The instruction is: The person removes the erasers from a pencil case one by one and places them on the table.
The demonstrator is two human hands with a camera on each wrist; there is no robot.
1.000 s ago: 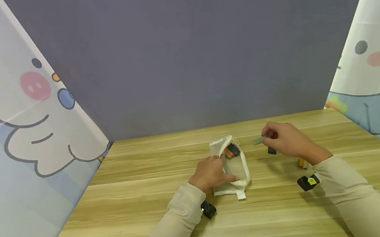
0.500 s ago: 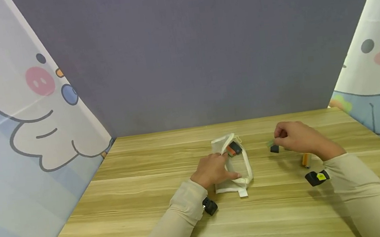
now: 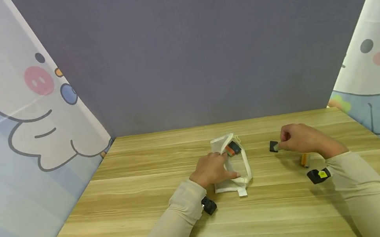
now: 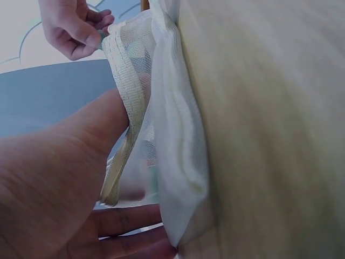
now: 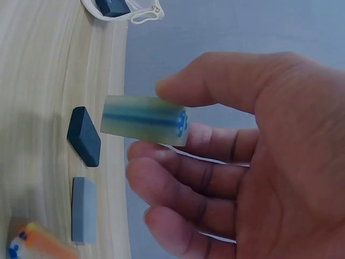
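My right hand point(image 3: 301, 139) pinches a translucent green eraser point(image 5: 144, 120) with a blue stripe between thumb and fingers, above the table. Below it lies a black eraser point(image 5: 84, 137), with a grey block point(image 5: 83, 210) beside it; the head view does not show the grey one. My left hand point(image 3: 212, 170) grips the edge of a white mesh zip pouch point(image 4: 180, 135), its thumb reaching past the zip edge. The pouch lies with its mouth spread, and black and orange-green blocks point(image 3: 233, 148) show inside.
An orange eraser point(image 3: 304, 159) lies on the wooden table point(image 3: 143, 203), under my right wrist. Black devices are strapped at both wrists. A grey panel point(image 3: 182, 56) stands behind the table, with cartoon-printed sheets point(image 3: 8, 117) at either side.
My right hand has moved right, away from the pouch, and slightly down with the green eraser. More of the black eraser shows. My left hand stays on the pouch.
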